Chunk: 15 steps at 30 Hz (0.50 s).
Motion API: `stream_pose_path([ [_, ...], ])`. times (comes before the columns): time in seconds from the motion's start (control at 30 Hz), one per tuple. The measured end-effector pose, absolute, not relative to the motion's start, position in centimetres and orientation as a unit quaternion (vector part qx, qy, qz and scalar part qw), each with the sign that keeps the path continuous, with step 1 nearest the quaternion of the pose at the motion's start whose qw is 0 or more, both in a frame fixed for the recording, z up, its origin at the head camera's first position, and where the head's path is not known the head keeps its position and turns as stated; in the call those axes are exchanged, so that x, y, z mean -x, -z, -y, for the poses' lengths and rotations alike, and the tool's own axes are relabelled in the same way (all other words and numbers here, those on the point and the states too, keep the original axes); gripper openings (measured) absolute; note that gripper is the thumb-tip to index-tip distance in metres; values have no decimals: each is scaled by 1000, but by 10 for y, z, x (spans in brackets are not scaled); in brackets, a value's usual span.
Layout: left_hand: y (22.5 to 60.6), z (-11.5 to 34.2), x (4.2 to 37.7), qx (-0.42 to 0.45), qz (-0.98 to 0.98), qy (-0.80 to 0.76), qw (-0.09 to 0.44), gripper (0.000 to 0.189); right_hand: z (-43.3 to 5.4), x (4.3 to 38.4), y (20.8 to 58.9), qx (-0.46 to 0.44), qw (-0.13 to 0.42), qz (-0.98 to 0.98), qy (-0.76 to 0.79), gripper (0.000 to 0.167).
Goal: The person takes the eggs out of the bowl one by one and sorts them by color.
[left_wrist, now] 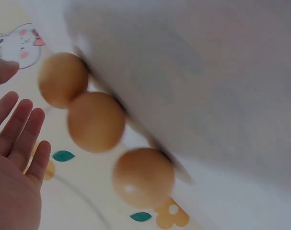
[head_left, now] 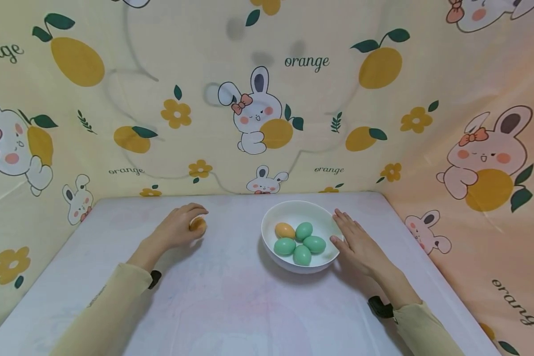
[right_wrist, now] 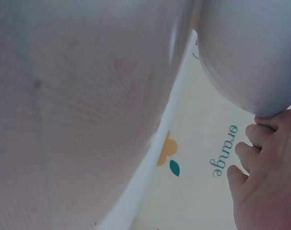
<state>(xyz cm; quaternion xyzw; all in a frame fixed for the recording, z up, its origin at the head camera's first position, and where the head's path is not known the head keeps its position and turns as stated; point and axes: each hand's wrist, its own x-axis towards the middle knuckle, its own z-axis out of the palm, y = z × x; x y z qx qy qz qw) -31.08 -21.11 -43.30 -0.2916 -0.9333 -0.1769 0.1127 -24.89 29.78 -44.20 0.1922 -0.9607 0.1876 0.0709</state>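
Observation:
My left hand (head_left: 175, 228) reaches over the left part of the table beside a brown egg (head_left: 198, 225), which the hand partly hides. The left wrist view shows three brown eggs (left_wrist: 96, 122) in a slanting row on the tabletop, with the fingers extended and a gap between hand and eggs. A white bowl (head_left: 293, 267) with a scalloped rim stands right of centre. Inside it lie several green eggs (head_left: 314, 244) and one orange-brown egg (head_left: 285, 230). My right hand (head_left: 360, 244) rests straight fingers against the bowl's right side.
The white table (head_left: 231, 306) runs back to a cloth backdrop (head_left: 320, 109) printed with rabbits and oranges. Similar cloth hangs along the left and right sides. A black band (head_left: 380, 307) sits on the right wrist.

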Motion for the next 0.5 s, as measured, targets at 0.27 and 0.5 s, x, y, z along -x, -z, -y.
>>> stream_pose_path([
  [0.27,428,187,304,314,905,222,182,39,-298,249,442,-195,72,959,-192,72],
  [0.5,424,161,298,339,884,234,221,35,-298,249,442,-193,71,960,-191,72],
])
